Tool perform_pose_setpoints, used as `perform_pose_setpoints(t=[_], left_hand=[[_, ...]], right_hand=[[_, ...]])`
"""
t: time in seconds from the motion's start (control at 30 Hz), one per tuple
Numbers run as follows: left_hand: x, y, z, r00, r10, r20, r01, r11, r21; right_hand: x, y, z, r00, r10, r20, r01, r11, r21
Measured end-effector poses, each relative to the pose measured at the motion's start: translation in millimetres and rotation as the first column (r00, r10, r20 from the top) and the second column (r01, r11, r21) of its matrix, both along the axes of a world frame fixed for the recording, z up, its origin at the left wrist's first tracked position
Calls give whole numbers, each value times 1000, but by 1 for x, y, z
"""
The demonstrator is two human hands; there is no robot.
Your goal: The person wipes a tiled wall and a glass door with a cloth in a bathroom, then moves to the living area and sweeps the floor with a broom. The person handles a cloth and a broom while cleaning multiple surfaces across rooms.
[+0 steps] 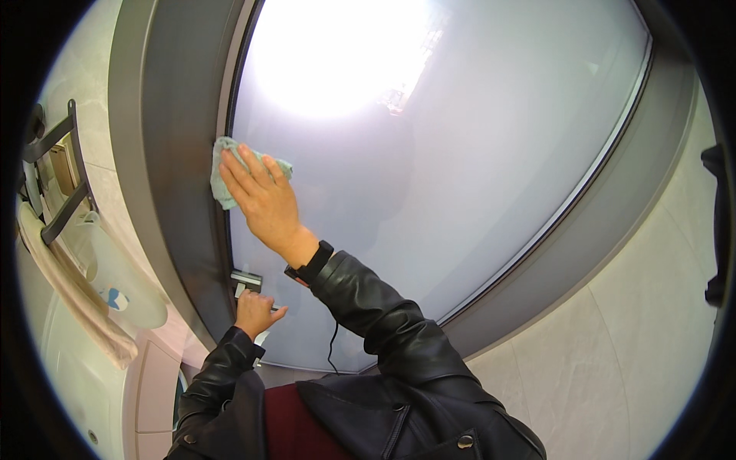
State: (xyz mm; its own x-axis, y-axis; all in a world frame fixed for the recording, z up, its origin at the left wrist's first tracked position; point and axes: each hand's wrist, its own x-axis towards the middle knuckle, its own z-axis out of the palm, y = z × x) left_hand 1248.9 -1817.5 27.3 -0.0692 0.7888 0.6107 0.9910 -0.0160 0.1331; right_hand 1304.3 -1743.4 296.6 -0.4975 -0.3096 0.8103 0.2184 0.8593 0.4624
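My right hand (267, 201) lies flat over a folded pale green cloth (221, 181) and presses it against the left edge of a frosted glass door (460, 190), where the pane meets its dark frame. The fingers point up and left across the cloth. Lower down, my left hand (253, 313) is closed around the door handle (247, 280), whose metal plate shows just above the fingers. Most of the handle's grip is hidden by that hand.
A wide grey door frame (178, 144) runs around the glass. At far left, a dark wall rack (63, 167) stands over a draped beige towel (69, 287) and a white sink (75, 368). Pale tiled wall (569, 356) lies to the right. Bright light reflects high on the pane.
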Motion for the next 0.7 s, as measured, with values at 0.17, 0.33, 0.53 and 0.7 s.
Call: perform_pose_setpoints(t=[0.17,0.33,0.53,0.7], left_hand=[[0,-2,1,1000,5,2,-5,1000,14],[0,-2,2,1000,9,6,-9,1000,10],[0,0,-2,999,-5,34,4,999,41],[0,0,-1,1000,11,23,-11,1000,11]], right_hand=[[3,7,-53,992,-57,111,56,998,15],[11,19,-116,968,-66,242,54,997,60],[31,30,-168,949,-90,304,62,993,101],[39,29,-143,918,-77,389,60,997,56]])
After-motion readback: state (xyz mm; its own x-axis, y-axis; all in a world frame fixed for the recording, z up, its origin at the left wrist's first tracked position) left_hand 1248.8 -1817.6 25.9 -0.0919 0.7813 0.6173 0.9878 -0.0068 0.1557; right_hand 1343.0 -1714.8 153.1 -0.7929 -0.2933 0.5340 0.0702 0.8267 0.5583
